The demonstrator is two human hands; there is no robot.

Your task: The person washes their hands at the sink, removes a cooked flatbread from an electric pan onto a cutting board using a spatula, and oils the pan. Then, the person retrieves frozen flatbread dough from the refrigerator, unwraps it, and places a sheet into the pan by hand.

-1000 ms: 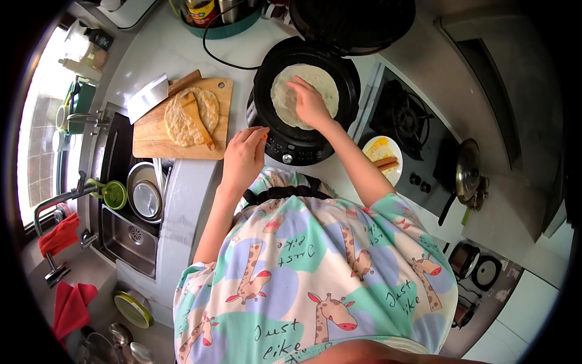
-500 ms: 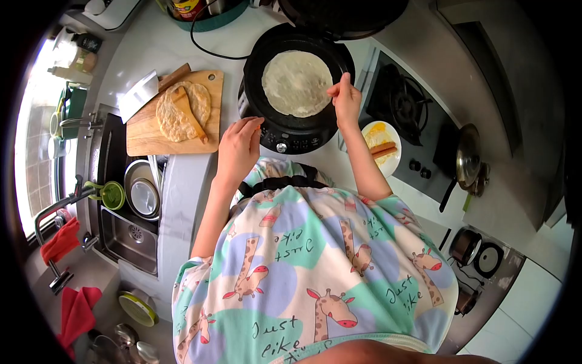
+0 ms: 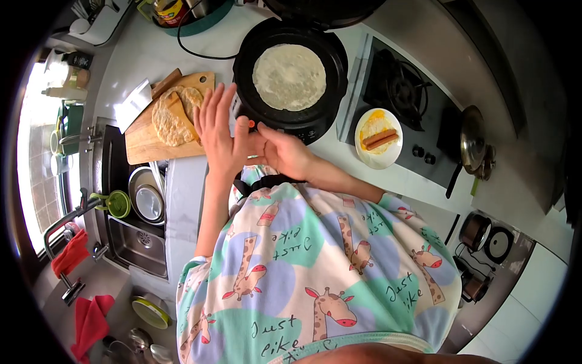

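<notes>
My left hand is raised with its fingers spread, between the cutting board and the pan, and holds nothing. Beside it, my right hand reaches across to it near the pan's front edge, its fingers partly hidden behind the left hand. A pale flat round of dough lies in the black electric pan, whose lid stands open at the back. On the wooden cutting board rest a browned flatbread and a wooden spatula. Two sausages sit on a white plate smeared with yellow.
A cleaver and a wooden rolling pin or handle lie at the board's back left. The gas stove is to the right. At the left is the sink with bowls. A black cord runs behind the pan.
My right hand has left the dough, moved right, then come down and left to my left hand. My left hand has opened, its fingers now spread. The view has shifted slightly.
</notes>
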